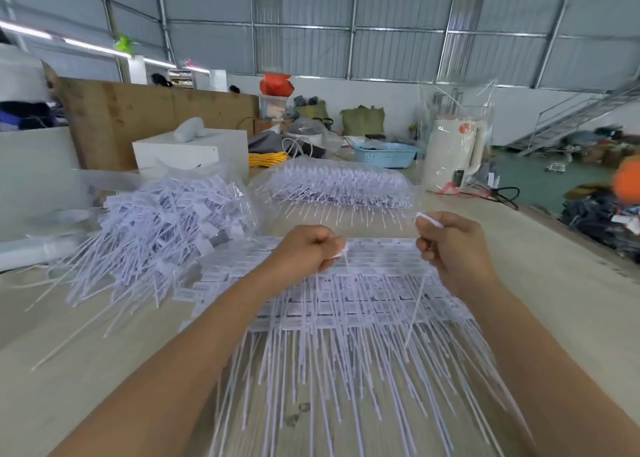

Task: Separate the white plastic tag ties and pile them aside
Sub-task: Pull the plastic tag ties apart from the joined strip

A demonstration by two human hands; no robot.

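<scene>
A flat sheet of joined white plastic tag ties (346, 304) lies on the table in front of me, tails pointing toward me. My left hand (306, 252) pinches one white tie head at the sheet's far edge, its tail hanging down. Over the sheet's far right corner my right hand (450, 245) is raised and grips another tie, whose thin tail (415, 311) dangles over the sheet. A loose pile of separated ties (162, 228) sits to the left.
A second stack of joined ties in clear plastic (339, 188) lies behind the sheet. Further back stand a white box (194, 151), a blue basket (386, 155) and a white kettle in a clear bag (450, 155). The table's edge (568, 228) runs along the right.
</scene>
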